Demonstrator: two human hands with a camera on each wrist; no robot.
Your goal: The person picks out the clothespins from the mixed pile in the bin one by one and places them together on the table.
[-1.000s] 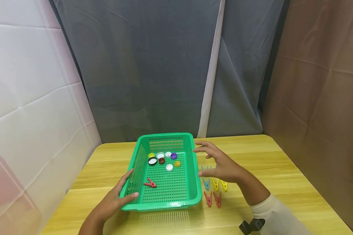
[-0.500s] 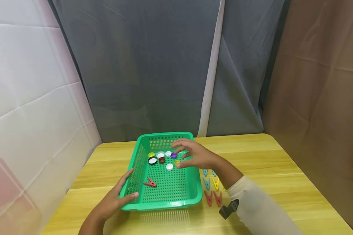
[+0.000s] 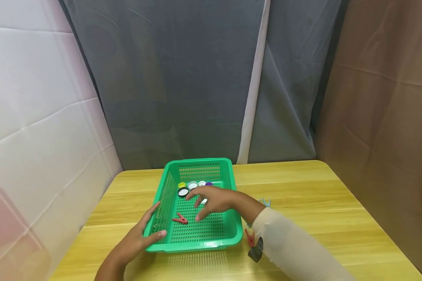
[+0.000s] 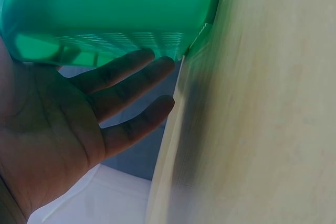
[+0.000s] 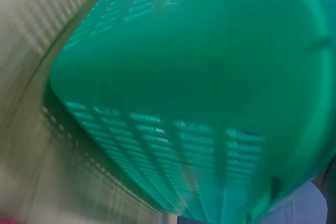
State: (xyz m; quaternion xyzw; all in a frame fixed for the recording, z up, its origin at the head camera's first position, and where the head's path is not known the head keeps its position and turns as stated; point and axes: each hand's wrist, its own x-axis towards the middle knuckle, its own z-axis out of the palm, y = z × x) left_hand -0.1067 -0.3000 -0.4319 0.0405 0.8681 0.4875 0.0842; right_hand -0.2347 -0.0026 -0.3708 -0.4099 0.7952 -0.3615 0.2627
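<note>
A green perforated plastic basket (image 3: 193, 246) sits on the table. My left hand (image 3: 135, 239) holds its near left corner, thumb over the rim and fingers along the outside wall (image 4: 105, 35). Inside, a red clothespin (image 3: 180, 219) lies toward the near left. Farther back are bottle caps: a yellow cap (image 3: 181, 185), a black-edged cap (image 3: 183, 192), a purple cap (image 3: 209, 184) and several white ones (image 3: 193, 186). Spread over the basket's middle, my right hand (image 3: 216, 200) holds nothing. It hides part of the caps. In the right wrist view only the basket's outer wall (image 5: 199, 77) shows.
Right of the basket, a red clothespin (image 3: 250, 237) and a light blue clothespin (image 3: 266, 203) show, partly behind my right sleeve (image 3: 288, 238). A small black device (image 3: 256, 249) hangs at the cuff. Grey cloth (image 3: 183, 86) stands behind the wooden table (image 3: 320, 203).
My right hand has moved left from beyond the basket's right rim to over its middle, and its sleeve now covers most of the clothespins outside. My left hand keeps its place.
</note>
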